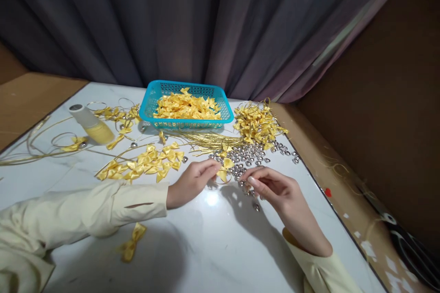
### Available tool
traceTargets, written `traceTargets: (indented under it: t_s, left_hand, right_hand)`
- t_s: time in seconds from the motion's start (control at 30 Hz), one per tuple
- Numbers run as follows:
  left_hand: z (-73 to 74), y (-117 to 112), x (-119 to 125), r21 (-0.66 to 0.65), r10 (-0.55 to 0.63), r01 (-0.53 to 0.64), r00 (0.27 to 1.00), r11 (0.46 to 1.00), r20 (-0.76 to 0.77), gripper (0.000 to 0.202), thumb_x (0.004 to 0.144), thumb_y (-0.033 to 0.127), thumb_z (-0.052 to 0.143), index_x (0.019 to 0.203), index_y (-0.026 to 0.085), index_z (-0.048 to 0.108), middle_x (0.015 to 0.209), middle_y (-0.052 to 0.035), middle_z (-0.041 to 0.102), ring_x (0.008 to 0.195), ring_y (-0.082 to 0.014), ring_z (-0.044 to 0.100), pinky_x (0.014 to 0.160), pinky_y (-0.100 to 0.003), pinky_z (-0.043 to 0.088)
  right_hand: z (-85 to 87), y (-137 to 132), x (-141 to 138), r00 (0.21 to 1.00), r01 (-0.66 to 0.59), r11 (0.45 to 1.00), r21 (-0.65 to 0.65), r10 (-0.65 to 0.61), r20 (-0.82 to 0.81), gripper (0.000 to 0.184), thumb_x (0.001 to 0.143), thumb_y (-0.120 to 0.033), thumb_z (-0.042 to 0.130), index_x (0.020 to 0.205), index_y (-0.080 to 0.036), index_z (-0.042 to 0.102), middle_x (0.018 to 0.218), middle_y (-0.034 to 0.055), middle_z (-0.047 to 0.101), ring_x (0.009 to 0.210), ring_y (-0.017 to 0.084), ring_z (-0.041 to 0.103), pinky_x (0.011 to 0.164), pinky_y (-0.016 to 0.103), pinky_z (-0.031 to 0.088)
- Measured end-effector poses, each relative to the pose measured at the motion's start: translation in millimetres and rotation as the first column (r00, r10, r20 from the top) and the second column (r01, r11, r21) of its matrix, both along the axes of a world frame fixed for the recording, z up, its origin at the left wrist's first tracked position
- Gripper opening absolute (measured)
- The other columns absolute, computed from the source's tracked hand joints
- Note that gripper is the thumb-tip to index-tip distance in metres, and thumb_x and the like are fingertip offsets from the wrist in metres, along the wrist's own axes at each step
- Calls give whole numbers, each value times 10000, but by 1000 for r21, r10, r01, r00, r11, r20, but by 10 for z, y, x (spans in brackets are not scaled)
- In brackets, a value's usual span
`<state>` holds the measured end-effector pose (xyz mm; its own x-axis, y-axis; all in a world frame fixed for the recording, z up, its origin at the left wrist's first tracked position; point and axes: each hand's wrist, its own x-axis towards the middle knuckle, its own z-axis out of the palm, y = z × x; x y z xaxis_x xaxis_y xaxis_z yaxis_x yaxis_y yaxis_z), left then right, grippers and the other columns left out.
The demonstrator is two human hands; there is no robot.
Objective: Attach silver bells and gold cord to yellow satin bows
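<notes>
My left hand (197, 177) is closed, its thumb and fingertips pinching a yellow ribbon bow (225, 170). A thin gold loop curves below that bow. To the right, my right hand (273, 187) has its thumb and index finger brought together over the near edge of a pile of small silver heart-shaped beads (252, 153). One silver bead (243, 185) shows at these fingertips; how firmly it is gripped is hard to see. Gold cords (209, 141) lie in a bundle just beyond both hands. Loose yellow bows (151, 160) are spread to the left of my left hand.
A blue plastic basket (187, 123) full of yellow bows stands at the back. Beside it rises a heap of bows on cords (256, 121). At left are a glue bottle (92, 124) and looped cords. One bow (133, 242) lies up front; scissors (409, 242) rest beyond the right edge.
</notes>
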<state>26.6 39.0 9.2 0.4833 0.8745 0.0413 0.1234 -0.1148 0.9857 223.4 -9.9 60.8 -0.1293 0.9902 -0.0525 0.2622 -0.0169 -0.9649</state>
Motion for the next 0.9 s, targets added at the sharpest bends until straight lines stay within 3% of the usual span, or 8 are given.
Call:
traceTargets:
  t_s: [0.17, 0.33, 0.5, 0.63, 0.7, 0.77, 0.83, 0.9]
  left_hand:
    - [15, 2, -4, -20, -65, 66, 997, 998, 42, 271, 910, 298, 391, 859, 142, 606, 790, -38, 638, 719, -141, 531, 685, -256, 410]
    - [-39, 2, 12, -77, -81, 86, 994, 993, 72, 262, 907, 306, 403, 858, 133, 593, 734, -36, 624, 706, -142, 542, 679, -257, 405]
    - [-58, 12, 16, -106, -75, 86, 992, 991, 99, 252, 905, 324, 391, 836, 144, 553, 551, 46, 449, 509, -102, 412, 515, -227, 331]
    - [-30, -27, -2, 34, -165, 170, 979, 985, -119, 192, 889, 299, 425, 848, 156, 546, 519, 71, 375, 475, -97, 359, 484, -219, 289]
    - [-21, -89, -9, 246, -187, 282, 918, 927, -348, 145, 873, 258, 449, 866, 154, 549, 589, 36, 461, 542, -123, 434, 533, -243, 343]
    - [-16, -169, -15, 437, -133, 433, 814, 788, -565, 140, 874, 247, 458, 897, 141, 546, 777, -44, 563, 703, -187, 514, 621, -300, 403]
    - [-9, -247, -23, 492, -54, 525, 720, 694, -692, 188, 899, 287, 455, 940, 121, 533, 939, -112, 570, 836, -245, 520, 682, -345, 429]
    - [1, -307, -40, 479, -10, 561, 657, 675, -754, 194, 928, 282, 424, 946, 114, 519, 975, -129, 552, 867, -257, 506, 705, -360, 433]
  right_hand:
    - [-158, 66, -50, 992, -120, 992, -29, 121, 33, 210, 824, -365, 611, 711, -187, 617, 993, 74, 640, 914, 197, 586, 766, 320, 444]
    - [-270, 72, -117, 984, -180, 980, -80, 179, -10, 208, 815, -353, 617, 705, -177, 611, 955, 72, 652, 901, 186, 592, 791, 317, 438]
    - [-164, 45, -88, 991, -134, 980, -148, 131, -29, 212, 838, -365, 594, 767, -172, 643, 797, 51, 683, 722, 153, 615, 672, 275, 458]
    - [-81, 26, -77, 992, -18, 996, -85, 7, -126, 191, 811, -369, 629, 795, -181, 662, 867, 54, 696, 720, 150, 635, 673, 272, 492]
    - [-106, 43, -72, 991, 36, 998, -54, -43, -130, 193, 787, -378, 654, 791, -186, 669, 881, 54, 698, 716, 152, 639, 681, 283, 505]
    - [-166, 77, -59, 990, 58, 997, -51, -64, -125, 205, 777, -389, 662, 798, -185, 672, 841, 52, 701, 724, 160, 644, 693, 293, 512]
    - [-226, 113, -42, 991, 50, 997, -64, -58, -124, 216, 781, -395, 658, 804, -180, 668, 799, 48, 701, 722, 159, 642, 698, 295, 509]
    - [-256, 135, -27, 990, 25, 997, -73, -34, -136, 218, 790, -391, 651, 797, -173, 658, 770, 45, 700, 701, 153, 636, 681, 288, 503]
